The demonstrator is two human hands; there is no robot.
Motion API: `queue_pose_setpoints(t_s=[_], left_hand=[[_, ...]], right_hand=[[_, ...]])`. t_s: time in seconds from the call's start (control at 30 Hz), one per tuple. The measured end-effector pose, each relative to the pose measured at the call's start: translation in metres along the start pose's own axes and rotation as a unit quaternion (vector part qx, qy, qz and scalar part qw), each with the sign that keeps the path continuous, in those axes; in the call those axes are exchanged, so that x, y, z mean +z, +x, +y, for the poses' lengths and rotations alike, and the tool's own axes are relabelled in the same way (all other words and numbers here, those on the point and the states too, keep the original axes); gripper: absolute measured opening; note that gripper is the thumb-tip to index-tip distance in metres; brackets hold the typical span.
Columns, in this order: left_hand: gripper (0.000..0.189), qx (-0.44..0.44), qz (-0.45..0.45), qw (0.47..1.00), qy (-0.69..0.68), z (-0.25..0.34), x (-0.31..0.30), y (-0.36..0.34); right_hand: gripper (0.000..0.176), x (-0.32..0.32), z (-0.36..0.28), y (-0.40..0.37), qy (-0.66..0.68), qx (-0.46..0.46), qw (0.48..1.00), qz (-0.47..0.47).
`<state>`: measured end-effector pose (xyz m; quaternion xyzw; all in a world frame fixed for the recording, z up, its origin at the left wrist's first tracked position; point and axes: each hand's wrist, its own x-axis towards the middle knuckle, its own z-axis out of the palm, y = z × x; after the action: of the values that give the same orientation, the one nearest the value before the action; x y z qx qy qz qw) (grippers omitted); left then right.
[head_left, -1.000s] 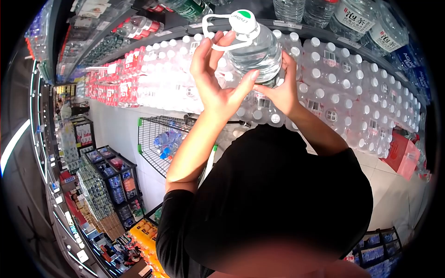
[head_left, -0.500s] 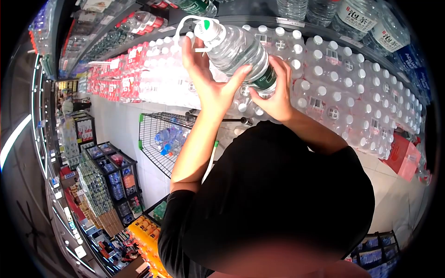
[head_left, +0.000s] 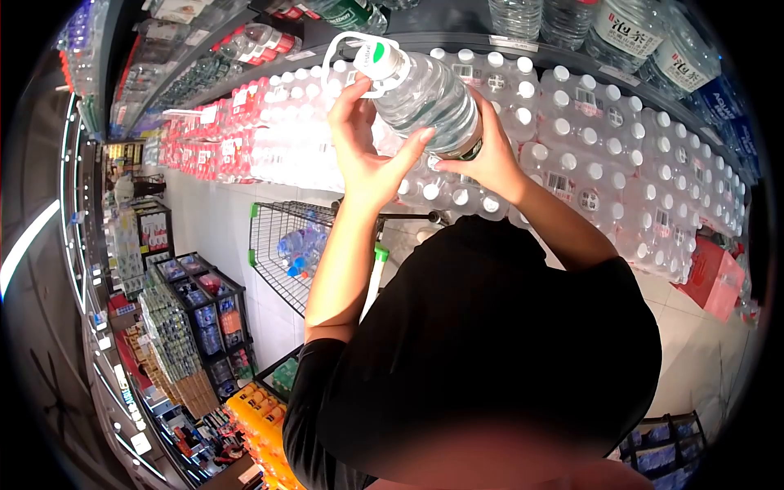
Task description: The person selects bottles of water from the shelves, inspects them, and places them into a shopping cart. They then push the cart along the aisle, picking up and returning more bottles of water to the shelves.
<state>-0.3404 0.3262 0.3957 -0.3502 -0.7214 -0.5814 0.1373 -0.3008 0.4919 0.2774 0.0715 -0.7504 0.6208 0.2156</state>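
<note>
A large clear water bottle (head_left: 429,102) with a white cap, a green dot on the cap and a white loop handle is held tilted, its cap toward the upper left. My left hand (head_left: 367,151) grips it near the neck, thumb on its lower side. Around the base of the bottle is my right hand (head_left: 494,155), partly covering the dark green label. Behind and below both hands are shrink-wrapped packs of white-capped bottles (head_left: 584,135).
A wire shopping cart (head_left: 278,249) holding blue-tinted bottles stands below my left forearm. Shelves of large bottles (head_left: 629,33) run along the top. Display racks (head_left: 204,302) and orange packs (head_left: 257,416) are at the lower left, a red box (head_left: 710,278) at the right.
The bottle has shifted slightly right and turned, so less of its green label shows. Both hands have moved with it, and my right hand now wraps further around the base.
</note>
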Motion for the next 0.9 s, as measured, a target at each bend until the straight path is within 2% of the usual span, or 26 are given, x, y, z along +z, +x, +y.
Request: queue_pose_setpoints(t_s=[0.1,0.23,0.27,0.37,0.4,0.5,0.57,0.63,0.7,0.73,0.83,0.87,0.9], left_hand=[[0.098,0.017,0.004,1.0,0.022,0.003,0.001,-0.002],[0.108,0.017,0.038,0.999,0.01,0.001,0.008,-0.006],[0.108,0.004,0.04,0.999,0.002,0.001,0.008,-0.006],[0.109,-0.015,0.013,1.0,-0.024,0.005,0.001,0.001],[0.11,-0.019,-0.007,0.999,-0.029,0.006,-0.003,0.002],[0.11,-0.027,-0.033,0.999,-0.024,0.009,-0.007,0.004],[0.111,-0.027,-0.04,0.999,-0.021,0.01,-0.007,0.005],[0.112,-0.028,-0.035,0.999,-0.017,0.01,-0.004,0.005],[0.113,-0.027,-0.034,0.999,-0.008,0.012,-0.003,0.004],[0.113,-0.025,-0.036,0.999,-0.001,0.012,-0.002,0.004],[0.119,-0.013,-0.048,0.998,0.045,0.006,-0.006,-0.002],[0.12,-0.008,-0.041,0.996,0.08,0.006,-0.004,-0.004],[0.122,-0.004,-0.034,0.993,0.114,0.006,-0.003,-0.006]], right_hand=[[0.122,0.017,0.0,-0.015,-0.039,-0.012,0.997,0.064],[0.117,0.016,-0.014,-0.025,-0.052,-0.053,0.996,0.058],[0.093,0.014,-0.019,-0.026,-0.036,-0.074,0.994,0.076],[0.067,-0.01,0.004,-0.025,0.152,-0.021,0.988,0.009],[0.056,-0.022,-0.005,-0.015,0.139,0.024,0.99,0.022],[0.061,-0.048,-0.015,0.021,0.125,-0.091,0.988,0.023],[0.066,-0.058,-0.05,0.049,0.073,-0.196,0.978,-0.001],[0.076,-0.059,-0.089,0.068,-0.033,-0.277,0.96,-0.028],[0.102,-0.058,-0.113,0.079,-0.053,-0.305,0.945,-0.105],[0.086,-0.041,-0.116,0.081,-0.038,-0.328,0.943,-0.053],[0.089,-0.024,-0.103,0.088,-0.079,-0.311,0.936,-0.146],[0.086,-0.02,-0.1,0.085,-0.047,-0.273,0.948,-0.156],[0.084,-0.02,-0.102,0.084,-0.054,-0.273,0.95,-0.142]])
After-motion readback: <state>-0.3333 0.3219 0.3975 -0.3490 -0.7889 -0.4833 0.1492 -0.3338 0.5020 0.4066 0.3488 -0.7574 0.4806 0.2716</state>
